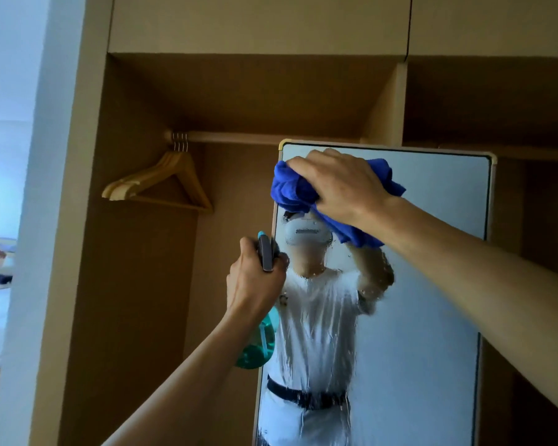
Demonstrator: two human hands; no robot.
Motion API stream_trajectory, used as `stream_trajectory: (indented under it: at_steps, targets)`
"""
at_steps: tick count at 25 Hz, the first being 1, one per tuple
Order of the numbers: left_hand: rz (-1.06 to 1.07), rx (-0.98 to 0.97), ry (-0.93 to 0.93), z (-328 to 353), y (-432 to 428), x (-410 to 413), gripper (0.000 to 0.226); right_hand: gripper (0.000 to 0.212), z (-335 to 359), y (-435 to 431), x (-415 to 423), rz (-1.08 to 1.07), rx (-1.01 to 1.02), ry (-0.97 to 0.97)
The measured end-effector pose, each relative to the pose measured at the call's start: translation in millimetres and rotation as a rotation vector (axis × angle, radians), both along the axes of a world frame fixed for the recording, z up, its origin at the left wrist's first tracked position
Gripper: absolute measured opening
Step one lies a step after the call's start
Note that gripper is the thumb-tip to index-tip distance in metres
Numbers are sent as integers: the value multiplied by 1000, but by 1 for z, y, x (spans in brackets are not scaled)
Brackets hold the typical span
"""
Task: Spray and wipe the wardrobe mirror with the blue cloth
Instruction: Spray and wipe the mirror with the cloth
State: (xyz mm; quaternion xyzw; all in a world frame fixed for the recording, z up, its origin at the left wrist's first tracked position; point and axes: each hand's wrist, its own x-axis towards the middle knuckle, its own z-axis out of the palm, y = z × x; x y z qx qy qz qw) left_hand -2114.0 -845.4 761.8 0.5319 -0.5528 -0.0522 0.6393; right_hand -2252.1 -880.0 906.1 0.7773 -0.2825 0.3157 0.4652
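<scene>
R grip (339,188) clutching bunched blue cloth (290,191) at mirror (416,365) top-left; L grip (255,281) grasping spray bottle (258,346). Wipe down thru drips w/ overlapping strokes.

no text, label, brand or number can be read in this view. a dark mark on the front of the headset (307,232), reflected in the wet wardrobe mirror (432,284), is too blurred to make out.
</scene>
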Motion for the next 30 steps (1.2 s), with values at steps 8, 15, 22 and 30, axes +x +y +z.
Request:
stream_trajectory:
  at_steps: [8,15,22,30]
  targets:
    - [-55,2,56,-5,-1,7,21,41,-27,-4,-2,62,-33,23]
    - [-94,3,66,-9,-3,10,22,49,-71,-2,-3,46,-19,77]
    - [-75,-1,21,-12,-7,11,22,53,-8,1,5,-45,-121,-113]
    - [0,-10,20,-11,-10,2,26,42,-69,-12,-6,42,-89,15]
